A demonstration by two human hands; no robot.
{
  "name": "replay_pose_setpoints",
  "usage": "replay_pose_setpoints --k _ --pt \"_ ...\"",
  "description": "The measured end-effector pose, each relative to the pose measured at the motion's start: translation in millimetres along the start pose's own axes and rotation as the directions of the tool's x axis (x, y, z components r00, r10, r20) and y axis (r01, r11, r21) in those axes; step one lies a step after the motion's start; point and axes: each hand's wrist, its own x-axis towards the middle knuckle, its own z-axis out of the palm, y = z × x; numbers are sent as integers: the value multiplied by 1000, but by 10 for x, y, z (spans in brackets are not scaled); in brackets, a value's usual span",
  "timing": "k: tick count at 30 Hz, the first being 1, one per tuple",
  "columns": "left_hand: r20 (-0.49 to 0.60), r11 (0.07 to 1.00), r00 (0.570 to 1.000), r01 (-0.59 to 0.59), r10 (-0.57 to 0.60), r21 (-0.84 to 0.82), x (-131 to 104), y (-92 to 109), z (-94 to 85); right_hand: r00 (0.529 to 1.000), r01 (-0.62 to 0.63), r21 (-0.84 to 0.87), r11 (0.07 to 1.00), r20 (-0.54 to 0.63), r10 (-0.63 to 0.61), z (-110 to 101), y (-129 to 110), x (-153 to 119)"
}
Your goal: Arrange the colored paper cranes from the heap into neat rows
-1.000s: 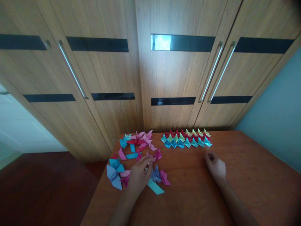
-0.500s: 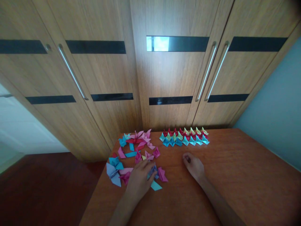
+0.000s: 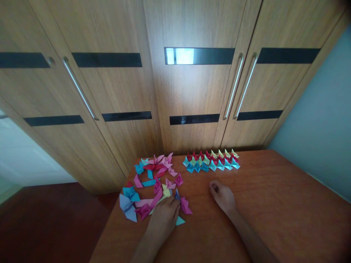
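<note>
My left hand (image 3: 166, 212) is over the near part of a loose heap of folded-paper pieces, its fingertips pinched on a purple origami piece (image 3: 177, 195) that is mostly hidden. A magenta origami piece (image 3: 186, 205) lies just right of those fingers, and a light-turquoise paper piece (image 3: 180, 221) sticks out below them. Under and behind the hand is a pale-yellow piece (image 3: 166, 190). My right hand (image 3: 223, 198) rests on the table, loosely curled into a fist, with nothing visible in it.
At the table's back, several origami pieces (image 3: 220, 165) stand in neat rows of turquoise, blue, red and yellow. Pink crane-like pieces (image 3: 161, 160) and a grey-blue one (image 3: 127, 206) lie left on the brown table (image 3: 274, 204). A wooden wardrobe (image 3: 192, 91) stands behind.
My left hand's fingers have drawn together on the purple piece, and the pale-yellow piece shows more behind them. My right hand keeps its pose; the view has shifted slightly.
</note>
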Motion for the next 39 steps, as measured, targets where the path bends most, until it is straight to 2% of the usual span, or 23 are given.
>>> replay_pose_setpoints --k 3,6,11,14,19,25,31,39 --pt "-46 1000 999 19 -19 1 -3 -55 -28 1000 -11 9 1000 12 11 -5 -5 -2" --pt "-152 999 988 21 -26 -36 -7 -121 -53 1000 -25 27 999 8 25 -14 -11 -5" --pt "-392 978 919 -59 -25 -200 23 -188 -116 1000 -5 159 987 -25 9 -42 -34 -9" --pt "-467 944 884 -124 -35 -306 74 -171 -159 998 61 324 944 -14 -60 -81 -122 -40" --pt "-455 905 891 -201 9 -376 170 -81 -157 979 127 500 857 74 -189 -148 -412 -183" --pt "-427 873 902 -262 70 -411 180 -40 -4 958 165 547 821 108 -265 -134 -694 -319" --pt "-425 869 901 -276 85 -412 122 -80 95 939 217 503 837 126 -319 -67 -746 -320" --pt "-432 855 901 -259 46 -449 89 -30 55 930 274 416 867 115 -349 -139 -757 -316"
